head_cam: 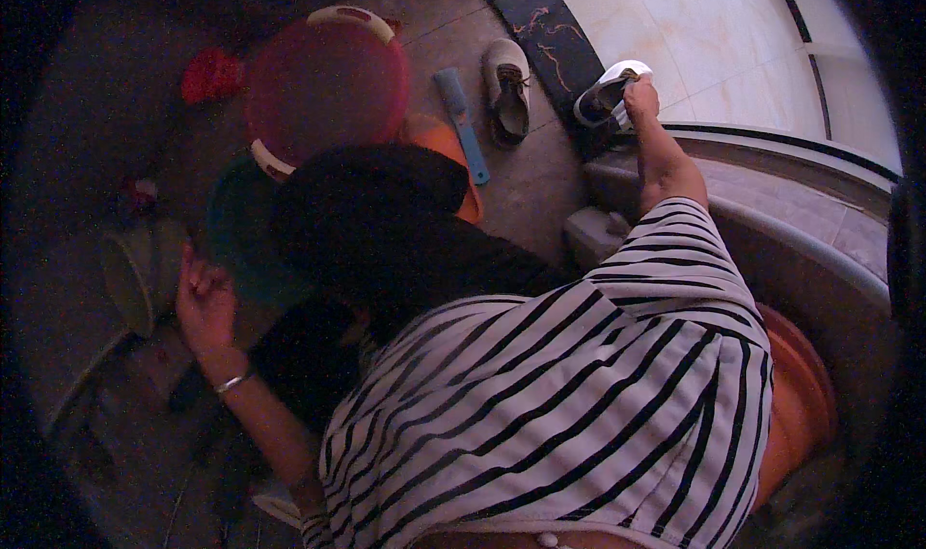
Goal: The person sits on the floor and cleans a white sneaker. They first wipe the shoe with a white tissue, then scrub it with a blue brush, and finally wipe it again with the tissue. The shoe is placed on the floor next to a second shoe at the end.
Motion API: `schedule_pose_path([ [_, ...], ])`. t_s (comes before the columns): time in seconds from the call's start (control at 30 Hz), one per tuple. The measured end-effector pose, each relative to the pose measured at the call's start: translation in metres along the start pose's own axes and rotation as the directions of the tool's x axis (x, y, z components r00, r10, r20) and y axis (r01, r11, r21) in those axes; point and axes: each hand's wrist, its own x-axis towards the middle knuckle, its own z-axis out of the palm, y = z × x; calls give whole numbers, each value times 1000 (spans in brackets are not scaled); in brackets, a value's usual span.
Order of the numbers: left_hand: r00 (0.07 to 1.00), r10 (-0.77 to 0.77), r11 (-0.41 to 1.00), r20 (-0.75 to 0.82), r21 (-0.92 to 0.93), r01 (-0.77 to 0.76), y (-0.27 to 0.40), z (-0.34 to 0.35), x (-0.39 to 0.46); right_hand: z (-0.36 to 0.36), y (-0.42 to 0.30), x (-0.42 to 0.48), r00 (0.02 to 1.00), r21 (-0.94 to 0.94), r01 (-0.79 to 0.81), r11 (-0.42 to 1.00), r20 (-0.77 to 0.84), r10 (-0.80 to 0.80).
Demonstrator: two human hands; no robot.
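Observation:
My right hand (641, 100) reaches to the upper right and grips a white shoe (595, 104) with a dark inside by its upper, over the dark stone threshold. To its left, on the tiled floor, lies a second light shoe (504, 78) with dark laces. A blue long-handled brush (466, 133) lies left of that shoe, partly over an orange plastic item (434, 135). My left hand (206, 299), below a silver bracelet on its wrist, is off to the left beside a pale green bucket (145, 267). Its fingers are partly curled, with nothing visible in them.
A round red tub (329, 89) with cream handles stands beyond my knees, a dark green basin (242, 238) nearer. A red item (211, 76) lies beyond them. A bright tiled floor (694, 50) lies past the threshold (539, 31). An orange-red tub (796, 404) stands behind my right side.

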Motion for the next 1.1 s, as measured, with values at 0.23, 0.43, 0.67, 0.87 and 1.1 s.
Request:
schedule_pose_path([
  [0.23, 994, -49, 999, 99, 6, 49, -5, -22, 0, -7, 4, 8, 996, -141, 80, 987, -32, -85],
  [0.43, 995, 34, 998, -94, 61, -29, -15, -14, -6, 2, 15, 19, 933, -389, 314, 866, -44, -358],
  [0.67, 1000, -8, 999, -20, 50, 9, -9, -23, -14, -18, -3, 4, 870, -383, 464, 799, 27, -493],
  [0.87, 991, -8, 998, -130, 65, 17, -11, -31, -15, -19, -10, 11, 948, -479, 305, 823, 69, -311],
  [1.1, 999, -51, 994, 15, 92, 50, -8, -43, -11, 23, -26, -37, 839, -372, 536, 758, 135, -526],
])
